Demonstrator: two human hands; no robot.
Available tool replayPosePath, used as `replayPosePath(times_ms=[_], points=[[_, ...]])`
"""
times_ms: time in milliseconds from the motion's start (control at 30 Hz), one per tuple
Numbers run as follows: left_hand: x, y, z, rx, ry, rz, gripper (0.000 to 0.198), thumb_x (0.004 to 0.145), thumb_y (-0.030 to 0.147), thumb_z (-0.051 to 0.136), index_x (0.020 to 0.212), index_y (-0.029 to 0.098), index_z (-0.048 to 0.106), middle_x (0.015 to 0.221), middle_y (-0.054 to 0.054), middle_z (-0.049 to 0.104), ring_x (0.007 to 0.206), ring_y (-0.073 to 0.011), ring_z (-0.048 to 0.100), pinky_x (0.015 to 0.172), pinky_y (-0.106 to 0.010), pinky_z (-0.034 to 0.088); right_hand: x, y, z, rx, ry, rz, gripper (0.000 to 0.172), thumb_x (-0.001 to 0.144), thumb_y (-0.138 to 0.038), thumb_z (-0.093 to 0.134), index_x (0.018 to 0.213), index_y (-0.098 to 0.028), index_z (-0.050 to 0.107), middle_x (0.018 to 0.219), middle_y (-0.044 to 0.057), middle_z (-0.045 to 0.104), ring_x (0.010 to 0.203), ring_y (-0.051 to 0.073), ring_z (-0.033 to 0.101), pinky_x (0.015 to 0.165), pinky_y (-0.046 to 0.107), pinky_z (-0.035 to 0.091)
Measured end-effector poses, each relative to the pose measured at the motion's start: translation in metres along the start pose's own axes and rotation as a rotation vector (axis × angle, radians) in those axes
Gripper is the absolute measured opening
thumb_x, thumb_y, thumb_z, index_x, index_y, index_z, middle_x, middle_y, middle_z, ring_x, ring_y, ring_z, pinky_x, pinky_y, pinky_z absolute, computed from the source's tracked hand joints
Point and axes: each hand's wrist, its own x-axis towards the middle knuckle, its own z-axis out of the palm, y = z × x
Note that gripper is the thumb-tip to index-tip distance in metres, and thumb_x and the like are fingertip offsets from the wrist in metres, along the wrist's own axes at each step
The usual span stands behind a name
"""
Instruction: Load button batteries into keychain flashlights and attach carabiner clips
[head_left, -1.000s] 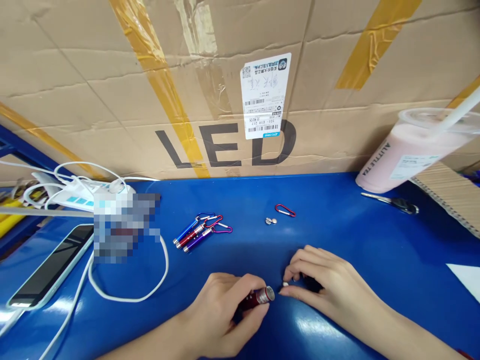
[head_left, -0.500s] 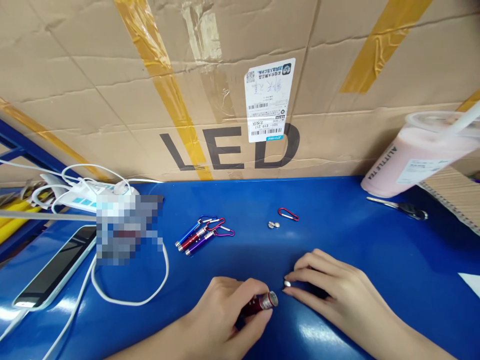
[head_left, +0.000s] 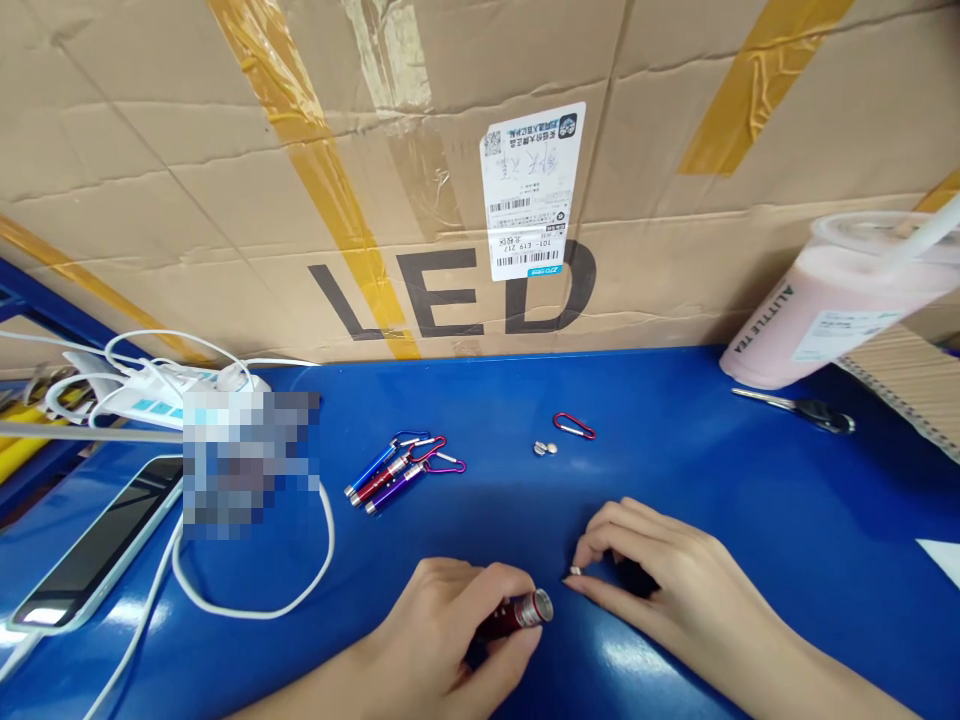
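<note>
My left hand (head_left: 465, 625) is closed around a red keychain flashlight (head_left: 517, 612), its bare silver threaded end pointing right. To the right of that end, my right hand (head_left: 652, 570) pinches a small silver button cell (head_left: 576, 571) between thumb and fingertips, just above the blue table. Beyond the hands lie two small silver pieces (head_left: 545, 449), too small to tell apart clearly. Beside them rests a loose red carabiner clip (head_left: 574, 427). Three more small flashlights with clips, one blue (head_left: 373, 468), one red (head_left: 380, 482) and one purple (head_left: 391, 491), lie together left of centre.
A large cardboard box (head_left: 450, 200) walls off the back of the blue table (head_left: 465, 400). On the right stand a pink drink cup (head_left: 780, 330) and a key (head_left: 795, 410). A phone (head_left: 105, 540), white cable (head_left: 251, 608) and power strip (head_left: 157, 400) occupy the left.
The fingers of my right hand have curled in slightly around the silver button cell, which has turned a little. My left hand keeps its hold on the red flashlight. The view has shifted slightly.
</note>
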Motion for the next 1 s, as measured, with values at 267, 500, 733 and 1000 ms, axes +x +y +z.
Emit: replayPosePath(times_ms=[267,500,733,1000], points=[[-0.001,-0.004,0.002,0.053,-0.022,0.021,0.011,0.095,0.018,0.040,0.097,0.016,0.051,0.062,0.002,0.059,0.046,-0.0105,0.051,0.048,-0.021,0.038,-0.001,-0.005,0.005,0.043,0.069,-0.038,0.023,0.094,-0.034,0.052,0.081,-0.021,0.066,0.076,0.000,0.066,0.066,0.011,0.062,0.058,0.022,0.050],[0.000,-0.004,0.002,0.124,-0.043,0.045,0.018,0.100,0.025,0.035,0.099,0.017,0.050,0.062,0.001,0.062,0.046,-0.0125,0.054,0.046,-0.023,0.037,-0.002,-0.021,0.002,0.098,0.286,-0.074,0.013,0.092,-0.023,0.056,0.088,-0.021,0.068,0.077,-0.001,0.067,0.061,0.008,0.064,0.054,0.017,0.052],[-0.005,-0.007,0.004,0.147,-0.043,0.037,0.016,0.100,0.026,0.037,0.102,0.017,0.050,0.062,0.001,0.063,0.047,-0.0135,0.055,0.047,-0.024,0.038,-0.004,-0.031,0.004,0.171,0.300,-0.141,0.011,0.093,-0.022,0.056,0.090,-0.021,0.067,0.076,-0.002,0.069,0.059,0.007,0.065,0.054,0.016,0.053],[-0.008,-0.007,0.007,0.132,-0.005,0.005,0.017,0.100,0.027,0.037,0.099,0.018,0.052,0.063,0.001,0.063,0.048,-0.0128,0.055,0.049,-0.023,0.038,-0.005,-0.032,0.006,0.223,0.262,-0.174,0.012,0.091,-0.014,0.056,0.089,-0.018,0.067,0.076,-0.001,0.068,0.059,0.008,0.065,0.054,0.016,0.052]])
